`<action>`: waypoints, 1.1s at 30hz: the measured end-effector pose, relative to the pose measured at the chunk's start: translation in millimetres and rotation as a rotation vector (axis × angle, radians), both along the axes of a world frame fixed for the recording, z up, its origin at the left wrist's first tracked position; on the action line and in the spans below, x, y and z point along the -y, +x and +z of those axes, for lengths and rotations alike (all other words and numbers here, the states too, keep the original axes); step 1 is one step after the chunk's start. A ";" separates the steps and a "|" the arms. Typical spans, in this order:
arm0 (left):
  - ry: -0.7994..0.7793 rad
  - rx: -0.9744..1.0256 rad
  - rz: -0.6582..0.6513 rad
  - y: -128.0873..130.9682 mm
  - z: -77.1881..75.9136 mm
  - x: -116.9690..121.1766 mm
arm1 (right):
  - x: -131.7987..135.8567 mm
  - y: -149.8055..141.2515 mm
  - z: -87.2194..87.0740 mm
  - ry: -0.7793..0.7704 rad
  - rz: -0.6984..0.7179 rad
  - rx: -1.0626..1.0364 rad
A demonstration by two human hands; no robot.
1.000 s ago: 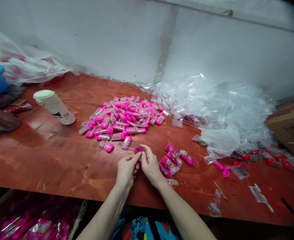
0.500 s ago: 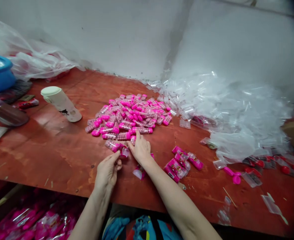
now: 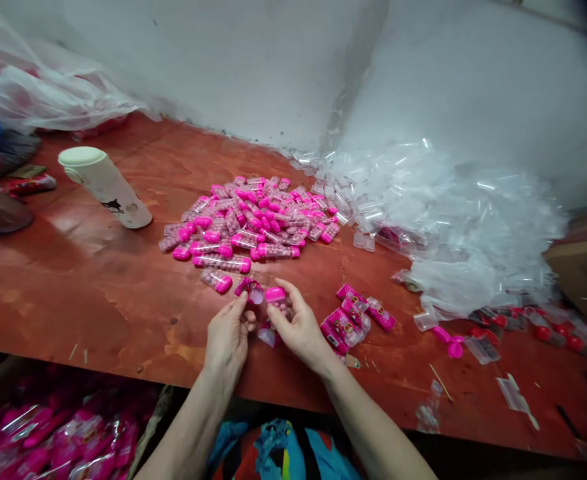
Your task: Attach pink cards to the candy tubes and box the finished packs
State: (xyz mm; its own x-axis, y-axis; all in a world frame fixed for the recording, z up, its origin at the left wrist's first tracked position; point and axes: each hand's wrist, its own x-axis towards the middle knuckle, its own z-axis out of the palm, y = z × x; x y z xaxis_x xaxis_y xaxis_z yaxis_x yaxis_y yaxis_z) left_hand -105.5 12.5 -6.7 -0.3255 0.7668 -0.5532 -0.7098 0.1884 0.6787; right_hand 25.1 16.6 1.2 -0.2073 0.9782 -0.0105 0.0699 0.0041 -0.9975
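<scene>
My left hand (image 3: pixel 229 333) pinches a small printed pink wrapper (image 3: pixel 246 285) with a clear end, above the table's front part. In my right hand (image 3: pixel 300 327) is a small clear candy tube (image 3: pixel 276 297) with a pink cap, filled with pale pink balls, its cap upward. The two hands are close together but apart. Below the right fingers lies another wrapper (image 3: pixel 267 337), partly hidden. Just beyond my hands a single candy tube lies at the near edge of a pile of filled candy tubes (image 3: pixel 258 220).
Several printed pink wrappers (image 3: pixel 346 327) lie right of my hands. A large heap of clear empty tubes (image 3: pixel 448 213) covers the right back. A white bottle (image 3: pixel 108 190) lies tilted at left. Pink packs (image 3: pixel 68 433) fill a space below the table's (image 3: pixel 98 300) front edge.
My right hand has drawn back from the pile's edge with a candy tube in its fingers. The left hand has moved slightly right with the wrapper. The view has shifted a little.
</scene>
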 end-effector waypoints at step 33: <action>0.116 0.172 -0.768 52.6 17.1 35.3 | 52.3 47.6 -9.7 -0.040 -0.031 -0.148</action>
